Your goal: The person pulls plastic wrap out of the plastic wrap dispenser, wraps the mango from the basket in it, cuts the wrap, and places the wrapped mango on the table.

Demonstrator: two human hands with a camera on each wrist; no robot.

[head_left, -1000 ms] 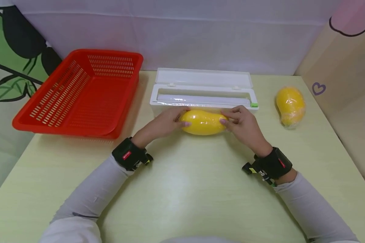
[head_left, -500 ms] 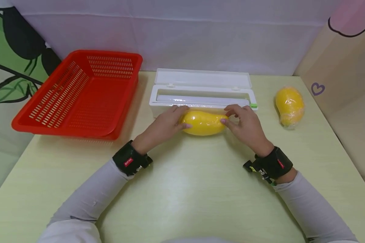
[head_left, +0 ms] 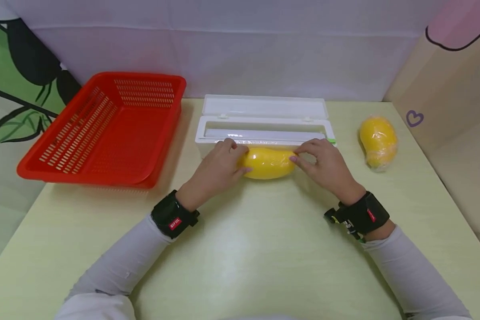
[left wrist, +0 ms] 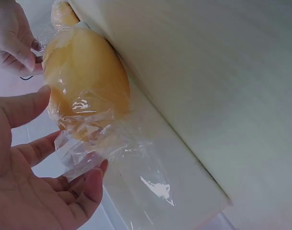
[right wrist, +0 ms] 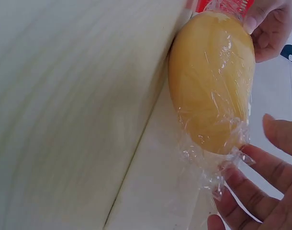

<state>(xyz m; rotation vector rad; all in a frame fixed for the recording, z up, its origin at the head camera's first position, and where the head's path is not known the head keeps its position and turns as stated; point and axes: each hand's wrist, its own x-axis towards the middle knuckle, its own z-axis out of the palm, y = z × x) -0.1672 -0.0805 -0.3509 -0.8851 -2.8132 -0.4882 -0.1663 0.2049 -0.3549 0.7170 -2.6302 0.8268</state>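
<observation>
A yellow mango (head_left: 270, 164) in clear cling film lies crosswise in front of a white cling-film dispenser (head_left: 208, 145). My left hand (head_left: 218, 169) holds its left end, the thumb on the near side. In the left wrist view, loose cling film (left wrist: 84, 155) bunches over the curled fingers. My right hand (head_left: 324, 166) holds the other end between thumb and fingers in the head view. Crumpled film (right wrist: 218, 175) gathers at those fingertips in the right wrist view. The mango's underside is hidden.
The dispenser's lid (head_left: 264, 106) stands raised behind a film roll (head_left: 264, 134). A red slotted basket (head_left: 120, 175) sits at the left on the pale table (head_left: 244, 249). Another film-wrapped mango (head_left: 378, 140) lies at the right. A cloth-covered wall closes off the back.
My left hand has turned a little, with its fingers drawn further over the mango's left end. The right fingers have shifted slightly at the other end. The mango stays nearly in place.
</observation>
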